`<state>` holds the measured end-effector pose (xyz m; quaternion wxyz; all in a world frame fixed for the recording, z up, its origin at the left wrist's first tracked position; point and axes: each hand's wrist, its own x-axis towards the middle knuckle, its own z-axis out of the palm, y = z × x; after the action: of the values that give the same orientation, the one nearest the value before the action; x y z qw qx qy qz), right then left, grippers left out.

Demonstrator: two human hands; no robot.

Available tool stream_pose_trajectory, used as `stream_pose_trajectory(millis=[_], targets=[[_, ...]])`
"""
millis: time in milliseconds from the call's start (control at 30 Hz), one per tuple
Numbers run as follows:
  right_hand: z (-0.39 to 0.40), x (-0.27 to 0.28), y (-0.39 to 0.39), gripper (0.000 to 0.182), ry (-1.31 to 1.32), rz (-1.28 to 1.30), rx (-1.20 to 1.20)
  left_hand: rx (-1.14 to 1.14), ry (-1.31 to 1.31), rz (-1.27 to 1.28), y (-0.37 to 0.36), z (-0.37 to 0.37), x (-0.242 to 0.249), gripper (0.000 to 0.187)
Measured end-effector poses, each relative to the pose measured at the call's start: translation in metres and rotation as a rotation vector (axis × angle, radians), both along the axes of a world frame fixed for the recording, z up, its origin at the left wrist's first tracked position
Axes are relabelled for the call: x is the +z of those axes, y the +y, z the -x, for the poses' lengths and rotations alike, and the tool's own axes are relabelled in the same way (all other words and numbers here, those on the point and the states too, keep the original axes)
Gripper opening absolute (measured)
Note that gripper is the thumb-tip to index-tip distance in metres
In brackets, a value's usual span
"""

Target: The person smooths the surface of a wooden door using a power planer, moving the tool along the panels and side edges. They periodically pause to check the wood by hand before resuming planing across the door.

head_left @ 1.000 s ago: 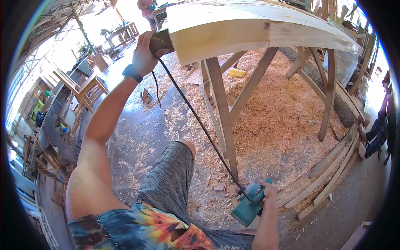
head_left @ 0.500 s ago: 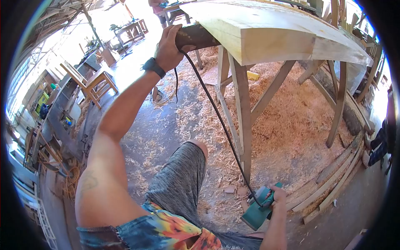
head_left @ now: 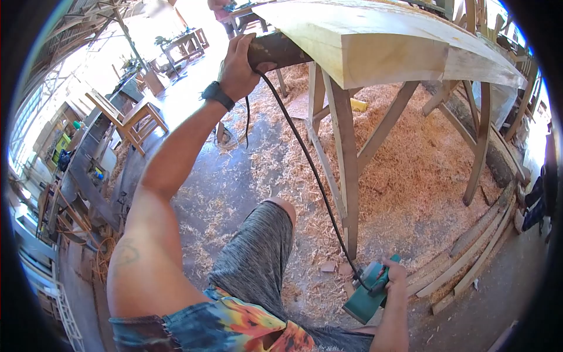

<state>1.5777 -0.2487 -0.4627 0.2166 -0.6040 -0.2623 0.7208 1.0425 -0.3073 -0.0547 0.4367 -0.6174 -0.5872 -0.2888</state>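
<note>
My left hand, with a watch at the wrist, grips the dark end of a wooden beam that juts from under a thick pale wood slab. A black power cord passes by the left thumb, with one part hanging down below. The cord runs down to a green electric hand planer held low by its handle in my right hand. Below the slab, the planer hangs apart from it, tilted. Its underside is hidden.
Wooden trestle legs hold up the slab. Shavings cover the floor beneath. Long wood strips lie at the right. A wooden chair stands at the left, by a cluttered bench. Another person stands at the back.
The view has shifted slightly. Both hands keep their holds on the beam and the planer, with little visible movement.
</note>
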Motion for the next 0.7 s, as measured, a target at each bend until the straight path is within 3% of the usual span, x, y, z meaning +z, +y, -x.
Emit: stream_pose_trajectory(millis=[167, 333, 467, 533, 600, 700], targets=[[0.001, -0.014, -0.003, 0.018, -0.002, -0.055, -0.015, 0.009, -0.069, 0.033, -0.004, -0.010, 0.003, 0.077], [0.014, 0.002, -0.053, 0.026, -0.032, 0.087, -0.230, 0.037, -0.139, 0.110, -0.005, -0.006, -0.002, 0.078], [0.034, 0.090, -0.084, 0.028, 0.027, 0.192, -0.354, 0.010, -0.345, 0.327, -0.026, -0.025, 0.027, 0.076], [0.030, 0.123, -0.095, 0.024, 0.223, 0.210, -0.487, -0.043, -0.452, 0.417, -0.035, -0.016, 0.042, 0.079], [0.042, 0.182, -0.116, 0.025, 0.233, 0.219, -0.556, -0.030, -0.336, 0.571, -0.041, -0.013, 0.058, 0.079], [0.067, 0.305, -0.142, 0.026, 0.120, 0.215, -0.639, -0.126, -0.538, 0.726, -0.062, -0.001, 0.076, 0.072]])
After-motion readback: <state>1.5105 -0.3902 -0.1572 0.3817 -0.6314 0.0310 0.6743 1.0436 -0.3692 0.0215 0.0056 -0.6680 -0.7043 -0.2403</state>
